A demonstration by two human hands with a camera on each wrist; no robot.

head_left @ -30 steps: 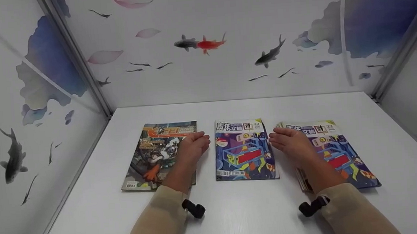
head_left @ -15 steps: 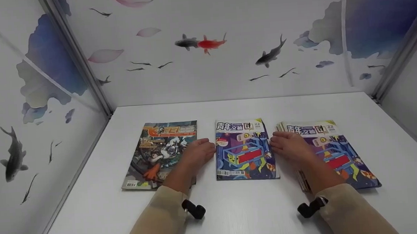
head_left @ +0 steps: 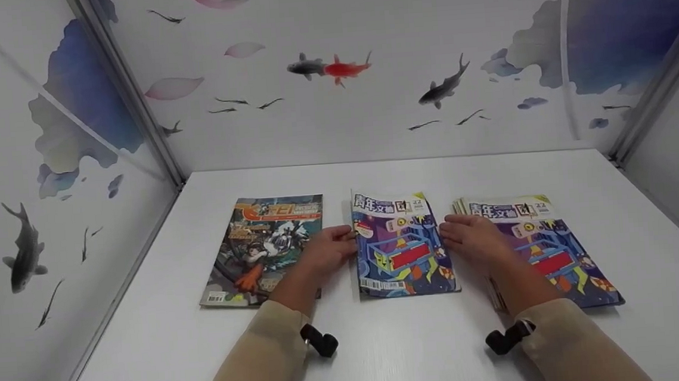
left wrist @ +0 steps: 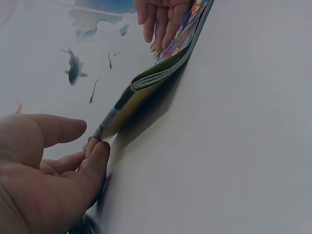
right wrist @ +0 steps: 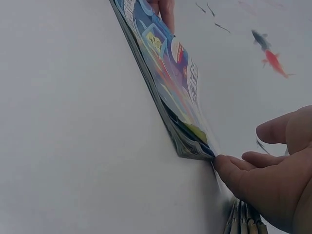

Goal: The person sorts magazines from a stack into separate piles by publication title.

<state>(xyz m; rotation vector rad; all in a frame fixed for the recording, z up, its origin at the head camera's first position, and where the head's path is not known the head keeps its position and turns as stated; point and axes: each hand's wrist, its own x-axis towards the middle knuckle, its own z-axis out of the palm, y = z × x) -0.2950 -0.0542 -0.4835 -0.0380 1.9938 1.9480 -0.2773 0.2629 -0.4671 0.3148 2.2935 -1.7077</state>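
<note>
In the head view, a magazine with a purple cartoon cover sits in the middle of the white table, its left side raised. My left hand grips its spine; the left wrist view shows thumb and fingers around the spine, with a shadow beneath. At the opposite edge my right hand holds the magazine, the thumb tip right at the page edges in the right wrist view and other fingers beyond it. The palms face each other across the magazine.
A dark comic-style magazine lies at the left, partly under my left forearm. On the right, a stack of magazines topped by the same purple cover is partly hidden by my right arm. White walls with painted fish enclose the table.
My left hand has moved right from over the dark magazine to the middle magazine's spine. That spine side has lifted and the magazine has shifted slightly right. The right hand has barely moved.
</note>
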